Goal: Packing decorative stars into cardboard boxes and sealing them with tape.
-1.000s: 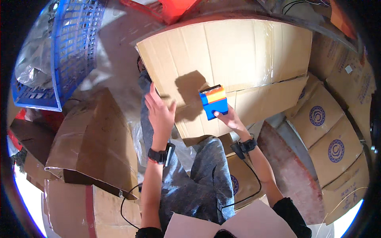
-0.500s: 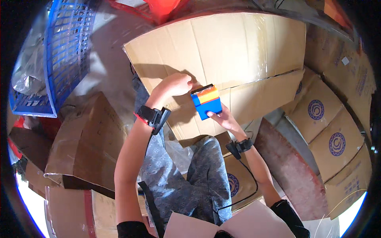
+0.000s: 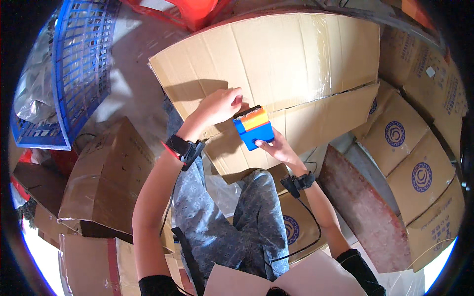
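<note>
My right hand (image 3: 280, 148) grips a small blue and orange box-shaped thing (image 3: 258, 135) by its lower right side, thumb on its face. A dark, rough strip runs along its upper edge; I cannot make out its kind. Just up and left of that edge is my left hand (image 3: 222, 104), its fingers curled closed; whatever may be in them is hidden. Both hands are over a large flat-topped cardboard box (image 3: 281, 59), and the left arm casts a shadow on it. Dark bands with small black devices are strapped to both wrists.
A blue plastic basket (image 3: 84, 64) with clear plastic bags stands at the far left. Brown cartons (image 3: 106, 182) lie left, and printed cartons (image 3: 395, 133) stack up right. A worn reddish board (image 3: 363, 212) leans at the right. Something red (image 3: 197, 12) is at the back.
My left hand has lifted slightly, and its forearm has shifted left. The blue and orange thing has moved a little left in my right hand, still gripped.
</note>
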A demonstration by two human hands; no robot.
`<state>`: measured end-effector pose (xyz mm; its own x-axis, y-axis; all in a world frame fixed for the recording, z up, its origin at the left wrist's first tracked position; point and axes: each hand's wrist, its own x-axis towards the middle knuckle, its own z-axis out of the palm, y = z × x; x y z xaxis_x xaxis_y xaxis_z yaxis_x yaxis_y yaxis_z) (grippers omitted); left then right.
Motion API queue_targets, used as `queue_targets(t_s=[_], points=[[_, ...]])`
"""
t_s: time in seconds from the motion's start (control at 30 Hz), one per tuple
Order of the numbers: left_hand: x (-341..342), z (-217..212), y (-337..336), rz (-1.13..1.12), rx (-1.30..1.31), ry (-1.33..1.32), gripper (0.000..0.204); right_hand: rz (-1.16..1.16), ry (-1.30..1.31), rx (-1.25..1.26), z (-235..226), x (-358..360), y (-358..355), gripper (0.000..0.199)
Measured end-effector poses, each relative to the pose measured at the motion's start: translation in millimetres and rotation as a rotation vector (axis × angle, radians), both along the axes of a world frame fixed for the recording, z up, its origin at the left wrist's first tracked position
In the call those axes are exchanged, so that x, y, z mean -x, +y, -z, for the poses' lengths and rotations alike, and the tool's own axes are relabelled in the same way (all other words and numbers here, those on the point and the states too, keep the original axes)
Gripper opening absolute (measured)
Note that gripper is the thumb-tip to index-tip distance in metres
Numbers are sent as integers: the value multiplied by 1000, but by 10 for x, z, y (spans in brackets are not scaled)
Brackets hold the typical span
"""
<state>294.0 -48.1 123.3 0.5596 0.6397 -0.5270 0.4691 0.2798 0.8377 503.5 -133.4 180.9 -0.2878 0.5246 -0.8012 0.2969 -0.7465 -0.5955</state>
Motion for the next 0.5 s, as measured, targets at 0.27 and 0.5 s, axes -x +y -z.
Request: queue_targets(t_s=[0.27, 0.5], points=[[-47, -200, 42, -145, -221, -134, 7, -124, -110, -17, -70, 34, 87, 39], [-104, -262, 118, -99, -343, -80, 6, -62, -64, -41, -63, 22, 88, 36]])
